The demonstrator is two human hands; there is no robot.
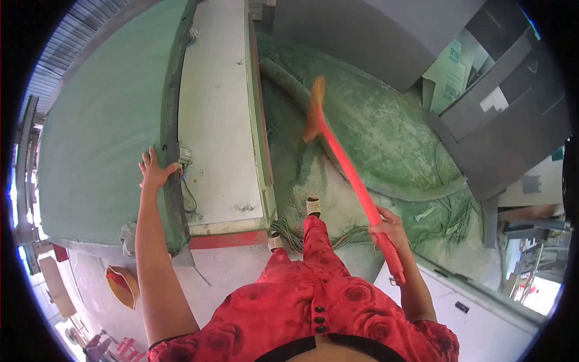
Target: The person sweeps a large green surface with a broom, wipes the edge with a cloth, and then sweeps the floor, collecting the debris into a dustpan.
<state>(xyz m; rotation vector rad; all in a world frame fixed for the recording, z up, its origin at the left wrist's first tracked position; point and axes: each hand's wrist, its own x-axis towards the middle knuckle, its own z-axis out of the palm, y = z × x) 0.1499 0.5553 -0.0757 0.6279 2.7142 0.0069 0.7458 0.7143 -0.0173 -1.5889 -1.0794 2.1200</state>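
Right hand (391, 229): you are grasping the brush (356, 181), curling your fingers round its red handle a little up from the butt. From that hand the brush is reaching forward and to your left; its long axis is running aslant, the butt pointing back toward your right side, the head (315, 111) showing over the hose (289, 80) beyond your feet (313, 206). Whether the head is touching the floor (386, 120), I cannot tell.

Left hand (155, 174): you are resting it with fingers spread on the green panel (108, 120), near the edge, gripping nothing. It is standing well apart from the brush, the white panel (217, 108) lying between it and the head. Your right hand is the nearer.
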